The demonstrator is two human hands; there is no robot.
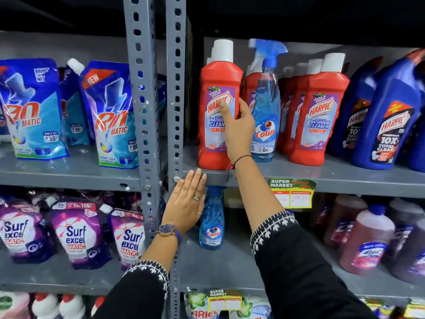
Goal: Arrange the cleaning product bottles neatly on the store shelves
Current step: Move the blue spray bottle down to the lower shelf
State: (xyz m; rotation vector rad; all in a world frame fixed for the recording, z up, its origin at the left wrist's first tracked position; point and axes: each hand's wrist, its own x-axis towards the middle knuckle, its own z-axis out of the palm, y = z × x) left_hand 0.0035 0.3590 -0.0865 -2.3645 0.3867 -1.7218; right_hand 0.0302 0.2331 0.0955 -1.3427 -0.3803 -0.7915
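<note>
A red Harpic bathroom cleaner bottle (215, 107) with a white cap stands upright at the left end of the upper right shelf (333, 178). My right hand (238, 125) wraps around its right side, thumb across the label. Just right of it stands a blue Colin spray bottle (265, 104), then more red Harpic bottles (318, 111) and blue Harpic bottles (388, 116). My left hand (187, 201) lies flat and open against the shelf's front edge, in front of a second Colin spray bottle (211, 222) on the shelf below.
Grey slotted uprights (158, 111) split the racks. Rin pouches (110, 116) fill the upper left shelf, Surf Excel pouches (78, 233) the one under it. Brownish Lizol bottles (365, 240) stand lower right. A yellow price tag (292, 192) hangs on the shelf edge.
</note>
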